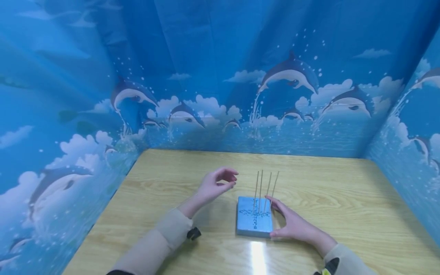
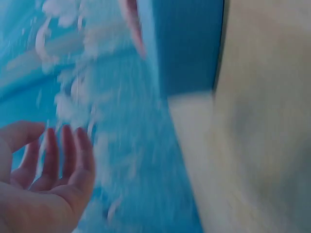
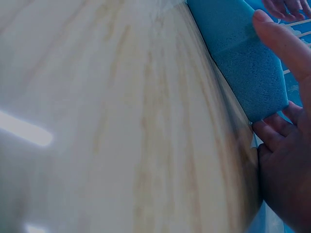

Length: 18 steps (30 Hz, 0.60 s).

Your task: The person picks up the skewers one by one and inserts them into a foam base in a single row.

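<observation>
A square blue foam block [image 1: 245,222] lies on the table, its top dotted with small dark holes in a cross pattern. Several thin sticks [image 1: 260,191] stand upright in it, the rightmost leaning slightly right. My right hand [image 1: 292,226] holds the block from its right side, thumb at the near corner and fingers at the far one; in the right wrist view the thumb [image 3: 279,41] presses the block's side. Left of the block, my left hand [image 1: 214,185] hovers with loosely bent fingers. In the left wrist view that hand [image 2: 51,194] holds nothing visible.
The wood-grain table [image 1: 165,168] carries the block. Around it hangs a blue curtain [image 1: 220,84] printed with dolphins and clouds, on the far, left and right sides. Both forearms wear light sleeves [image 1: 154,240] with dark wrist straps.
</observation>
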Each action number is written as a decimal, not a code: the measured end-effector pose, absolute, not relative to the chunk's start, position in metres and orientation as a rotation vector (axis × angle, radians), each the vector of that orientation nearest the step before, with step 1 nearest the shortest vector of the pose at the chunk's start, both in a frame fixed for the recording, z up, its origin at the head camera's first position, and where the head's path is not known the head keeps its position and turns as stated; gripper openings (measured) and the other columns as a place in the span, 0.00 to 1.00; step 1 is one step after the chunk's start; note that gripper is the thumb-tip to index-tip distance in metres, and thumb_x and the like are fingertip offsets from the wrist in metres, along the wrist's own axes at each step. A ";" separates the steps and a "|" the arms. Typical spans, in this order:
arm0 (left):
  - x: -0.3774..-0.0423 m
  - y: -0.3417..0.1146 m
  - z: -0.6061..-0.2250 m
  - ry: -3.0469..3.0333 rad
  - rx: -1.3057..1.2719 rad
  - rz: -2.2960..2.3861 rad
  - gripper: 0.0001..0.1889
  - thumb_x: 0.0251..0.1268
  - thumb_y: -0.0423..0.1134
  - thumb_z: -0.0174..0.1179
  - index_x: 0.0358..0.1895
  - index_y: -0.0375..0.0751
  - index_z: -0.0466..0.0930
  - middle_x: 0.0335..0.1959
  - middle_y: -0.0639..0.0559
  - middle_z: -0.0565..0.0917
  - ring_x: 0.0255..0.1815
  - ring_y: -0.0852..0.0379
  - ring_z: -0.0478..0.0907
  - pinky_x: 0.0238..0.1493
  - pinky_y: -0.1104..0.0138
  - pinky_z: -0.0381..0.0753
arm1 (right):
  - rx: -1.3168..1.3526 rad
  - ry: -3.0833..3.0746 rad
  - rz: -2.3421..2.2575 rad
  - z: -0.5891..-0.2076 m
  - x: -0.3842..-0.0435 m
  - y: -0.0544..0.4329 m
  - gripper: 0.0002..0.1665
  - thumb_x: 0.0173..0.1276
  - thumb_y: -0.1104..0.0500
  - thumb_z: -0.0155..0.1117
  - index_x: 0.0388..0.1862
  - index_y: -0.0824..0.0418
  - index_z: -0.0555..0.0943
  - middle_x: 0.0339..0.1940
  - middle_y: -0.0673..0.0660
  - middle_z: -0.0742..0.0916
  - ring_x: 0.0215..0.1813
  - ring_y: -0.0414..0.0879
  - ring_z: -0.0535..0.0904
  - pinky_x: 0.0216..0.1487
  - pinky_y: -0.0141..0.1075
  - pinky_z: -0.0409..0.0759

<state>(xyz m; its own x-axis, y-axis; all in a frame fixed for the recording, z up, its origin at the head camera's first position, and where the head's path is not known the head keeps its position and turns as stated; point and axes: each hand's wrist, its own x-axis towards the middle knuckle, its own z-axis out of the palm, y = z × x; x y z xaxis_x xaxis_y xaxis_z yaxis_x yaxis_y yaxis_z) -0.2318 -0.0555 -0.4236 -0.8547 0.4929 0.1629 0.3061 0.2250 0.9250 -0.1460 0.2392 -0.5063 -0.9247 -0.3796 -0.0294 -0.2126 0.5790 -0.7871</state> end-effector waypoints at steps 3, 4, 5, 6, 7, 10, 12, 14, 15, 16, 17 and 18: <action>-0.248 -0.082 -0.414 2.397 0.738 1.594 0.17 0.64 0.30 0.63 0.56 0.40 0.79 0.45 0.42 0.84 0.47 0.52 0.82 0.49 0.67 0.86 | -0.496 2.612 -1.260 -0.506 -0.146 0.239 0.73 0.42 0.40 0.81 0.80 0.57 0.50 0.76 0.71 0.63 0.73 0.69 0.64 0.73 0.68 0.54; -0.254 -0.091 -0.413 2.395 0.726 1.568 0.18 0.64 0.30 0.62 0.57 0.38 0.78 0.45 0.41 0.84 0.46 0.51 0.82 0.48 0.66 0.86 | -0.494 2.612 -1.259 -0.506 -0.146 0.240 0.73 0.42 0.40 0.81 0.80 0.57 0.50 0.76 0.71 0.63 0.73 0.69 0.64 0.73 0.68 0.53; -0.259 -0.099 -0.411 2.379 0.710 1.545 0.18 0.65 0.30 0.62 0.58 0.37 0.77 0.45 0.40 0.84 0.47 0.48 0.82 0.48 0.65 0.87 | -0.491 2.611 -1.262 -0.505 -0.146 0.240 0.73 0.42 0.40 0.81 0.80 0.57 0.50 0.76 0.71 0.64 0.73 0.69 0.64 0.73 0.68 0.53; -0.265 -0.108 -0.410 2.349 0.685 1.531 0.18 0.66 0.31 0.61 0.58 0.36 0.77 0.46 0.38 0.83 0.48 0.45 0.82 0.48 0.63 0.87 | -0.489 2.609 -1.265 -0.505 -0.146 0.240 0.73 0.42 0.41 0.81 0.80 0.57 0.50 0.76 0.71 0.64 0.74 0.69 0.64 0.73 0.68 0.52; -0.270 -0.116 -0.410 2.307 0.653 1.524 0.19 0.66 0.31 0.60 0.60 0.34 0.75 0.47 0.36 0.82 0.49 0.42 0.82 0.49 0.62 0.87 | -0.487 2.612 -1.262 -0.505 -0.146 0.240 0.73 0.41 0.41 0.81 0.80 0.57 0.50 0.76 0.71 0.64 0.73 0.69 0.64 0.73 0.69 0.52; -0.285 -0.139 -0.416 2.194 0.531 1.480 0.21 0.69 0.32 0.59 0.63 0.32 0.72 0.52 0.32 0.79 0.53 0.35 0.80 0.51 0.59 0.87 | -0.481 2.607 -1.260 -0.505 -0.146 0.239 0.72 0.42 0.41 0.82 0.81 0.56 0.50 0.76 0.71 0.64 0.74 0.68 0.63 0.73 0.69 0.51; -0.291 -0.151 -0.421 2.144 0.451 1.431 0.23 0.70 0.34 0.59 0.65 0.32 0.70 0.54 0.30 0.77 0.54 0.36 0.80 0.52 0.57 0.87 | -0.484 2.603 -1.260 -0.505 -0.146 0.239 0.72 0.42 0.42 0.81 0.81 0.55 0.50 0.76 0.70 0.63 0.74 0.69 0.63 0.72 0.70 0.51; -0.297 -0.161 -0.428 2.129 0.406 1.350 0.24 0.70 0.37 0.59 0.66 0.34 0.70 0.55 0.33 0.78 0.53 0.40 0.82 0.52 0.56 0.87 | -0.491 2.602 -1.255 -0.506 -0.147 0.239 0.72 0.43 0.42 0.81 0.81 0.55 0.50 0.77 0.70 0.62 0.74 0.69 0.63 0.72 0.70 0.52; -0.299 -0.165 -0.431 2.118 0.386 1.314 0.24 0.70 0.38 0.60 0.66 0.35 0.70 0.55 0.34 0.79 0.52 0.43 0.83 0.52 0.56 0.87 | -0.489 2.600 -1.256 -0.506 -0.147 0.239 0.72 0.43 0.42 0.81 0.81 0.55 0.50 0.77 0.70 0.62 0.74 0.69 0.63 0.72 0.70 0.52; -0.301 -0.168 -0.434 2.110 0.379 1.273 0.25 0.70 0.39 0.60 0.67 0.35 0.70 0.55 0.36 0.80 0.52 0.45 0.84 0.52 0.56 0.87 | -0.489 2.601 -1.254 -0.506 -0.146 0.239 0.72 0.43 0.42 0.81 0.81 0.55 0.50 0.77 0.70 0.62 0.74 0.69 0.63 0.72 0.70 0.52; -0.302 -0.171 -0.437 2.104 0.369 1.235 0.25 0.70 0.40 0.61 0.66 0.37 0.71 0.55 0.37 0.81 0.51 0.47 0.84 0.52 0.56 0.87 | -0.488 2.602 -1.253 -0.506 -0.146 0.239 0.72 0.43 0.42 0.81 0.81 0.55 0.50 0.77 0.70 0.62 0.74 0.69 0.63 0.72 0.70 0.52; -0.303 -0.173 -0.439 2.091 0.363 1.204 0.25 0.69 0.41 0.61 0.67 0.37 0.71 0.55 0.38 0.82 0.51 0.47 0.84 0.52 0.56 0.87 | -0.487 2.606 -1.248 -0.506 -0.146 0.239 0.72 0.43 0.42 0.81 0.81 0.56 0.50 0.77 0.70 0.62 0.74 0.69 0.63 0.72 0.70 0.52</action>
